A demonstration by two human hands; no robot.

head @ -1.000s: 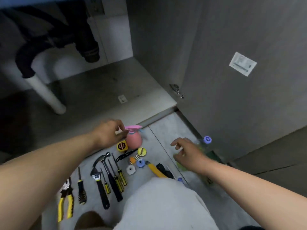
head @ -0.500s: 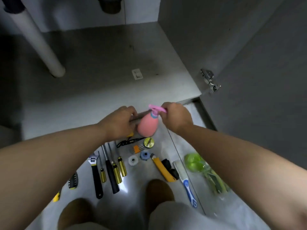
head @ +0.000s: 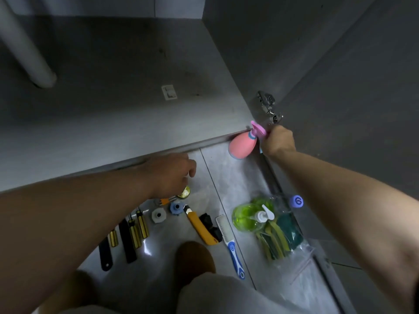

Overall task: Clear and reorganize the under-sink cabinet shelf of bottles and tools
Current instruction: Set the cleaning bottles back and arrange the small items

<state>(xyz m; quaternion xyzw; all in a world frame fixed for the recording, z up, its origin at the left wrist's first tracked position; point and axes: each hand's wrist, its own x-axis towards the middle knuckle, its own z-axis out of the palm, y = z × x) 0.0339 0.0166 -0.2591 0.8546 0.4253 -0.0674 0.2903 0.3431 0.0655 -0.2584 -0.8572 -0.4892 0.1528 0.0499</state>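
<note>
spray bottle (head: pixel 241 145) carried rightward by right hand (head: pixel 278 141)

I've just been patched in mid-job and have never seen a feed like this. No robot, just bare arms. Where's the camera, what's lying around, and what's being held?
There is no machine here: a person works with bare hands. The one camera sits on their head and looks forward and down, so both arms enter from the bottom edge. The right hand grips a pink spray bottle by its trigger head and holds it tilted near the cabinet's front corner. The left hand is over the small tools with its fingers curled; whether it holds anything is hidden. Ahead is the under-sink cabinet shelf. On the floor tiles lie screwdrivers, a yellow utility knife, a white and blue comb, a green pump bottle and a clear bag of sponges.
</note>
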